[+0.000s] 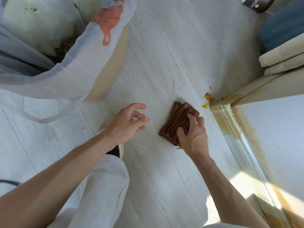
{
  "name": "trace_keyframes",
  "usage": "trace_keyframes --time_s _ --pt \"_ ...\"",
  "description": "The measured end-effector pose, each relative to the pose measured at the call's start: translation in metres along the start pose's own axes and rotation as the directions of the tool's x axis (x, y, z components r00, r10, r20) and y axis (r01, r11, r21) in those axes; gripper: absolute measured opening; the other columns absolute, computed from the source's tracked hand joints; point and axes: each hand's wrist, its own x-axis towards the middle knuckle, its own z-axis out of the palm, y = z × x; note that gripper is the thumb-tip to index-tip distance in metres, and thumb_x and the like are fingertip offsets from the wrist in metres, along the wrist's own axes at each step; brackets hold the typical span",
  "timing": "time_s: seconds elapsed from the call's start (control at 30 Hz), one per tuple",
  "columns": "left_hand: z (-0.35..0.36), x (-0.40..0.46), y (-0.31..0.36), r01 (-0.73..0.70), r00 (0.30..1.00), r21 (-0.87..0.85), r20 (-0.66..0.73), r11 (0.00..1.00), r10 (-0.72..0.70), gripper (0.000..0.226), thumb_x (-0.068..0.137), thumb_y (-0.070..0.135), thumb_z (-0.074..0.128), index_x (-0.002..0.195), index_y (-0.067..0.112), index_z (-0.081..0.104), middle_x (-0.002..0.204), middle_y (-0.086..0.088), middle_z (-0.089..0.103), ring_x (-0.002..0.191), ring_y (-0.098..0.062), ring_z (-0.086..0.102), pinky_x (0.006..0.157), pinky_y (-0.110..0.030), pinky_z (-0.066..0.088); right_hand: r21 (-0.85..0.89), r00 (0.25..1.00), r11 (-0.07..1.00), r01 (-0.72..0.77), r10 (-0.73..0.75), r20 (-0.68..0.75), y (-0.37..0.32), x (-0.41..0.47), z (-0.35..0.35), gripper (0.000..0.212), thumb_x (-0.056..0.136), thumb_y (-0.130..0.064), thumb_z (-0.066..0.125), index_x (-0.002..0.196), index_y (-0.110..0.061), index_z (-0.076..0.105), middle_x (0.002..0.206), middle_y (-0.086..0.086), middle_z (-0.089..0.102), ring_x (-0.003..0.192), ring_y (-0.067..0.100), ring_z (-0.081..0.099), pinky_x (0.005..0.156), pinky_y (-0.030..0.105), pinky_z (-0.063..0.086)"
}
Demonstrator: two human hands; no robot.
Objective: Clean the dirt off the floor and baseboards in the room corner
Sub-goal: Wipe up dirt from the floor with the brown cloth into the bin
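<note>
Nearest the camera, two bare forearms are seen reaching down over the pale plank floor (pixel 148 170), with a leg in white trousers (pixel 102 186) below the left arm. The left hand (pixel 126 122) is held above the floor with fingers loosely spread and slightly bent; nothing is gripped by it. The right hand (pixel 194 134) is placed on a folded brown cloth (pixel 176 122), which lies flat on the floor; thumb and fingers are curled over its near edge, so the cloth is held and pressed down.

Just beyond the cloth, up and to the right of the grip, orange-yellow dirt (pixel 208 98) is seen on the floor, right at the foot of the baseboard corner (pixel 220 106). More brownish staining (pixel 230 125) is spread along the baseboard running back toward the camera on the right side, and up the white wall (pixel 276 129) beside it. The cloth is near the blobs but not touching them.

The cloth's long axis is angled from lower left to upper right, roughly toward the corner. The right hand is clearly the nearer hand to the dirt; the left is well apart from it. A short push of the cloth forward and rightward is judged to be the move called for, with smearing into the baseboard groove as the likely risk.

Farther off, a sheer curtain (pixel 65 63) with an orange print is seen at the left, stacked cream boards (pixel 283 60) at the right.
</note>
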Motion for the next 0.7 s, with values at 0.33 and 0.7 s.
trace_keyframes --time_s 0.33,0.7 --pt "-0.004 -0.005 0.002 0.004 1.0 0.02 0.003 1.0 -0.004 0.041 0.098 0.023 0.066 0.138 0.026 0.055 0.11 0.002 0.074 0.09 -0.01 0.074 0.09 -0.035 0.058 -0.387 0.978 0.906 0.171 -0.108 0.179 -0.006 0.008 -0.002 0.089 0.084 -0.016 0.077 0.159 -0.029 0.03 0.156 0.012 0.021 0.122 0.033 0.041 0.087 0.043 0.059" --pt "0.001 0.0 0.01 0.002 1.0 0.082 0.016 0.997 -0.003 0.04 0.098 0.025 0.066 0.137 0.028 0.055 0.109 0.005 0.074 0.09 -0.009 0.074 0.091 -0.037 0.059 -0.515 0.972 0.833 0.203 -0.108 0.209 -0.022 0.022 0.011 0.067 0.08 -0.014 0.079 0.134 -0.018 0.041 0.136 0.02 0.031 0.116 0.038 0.043 0.075 0.037 0.06"
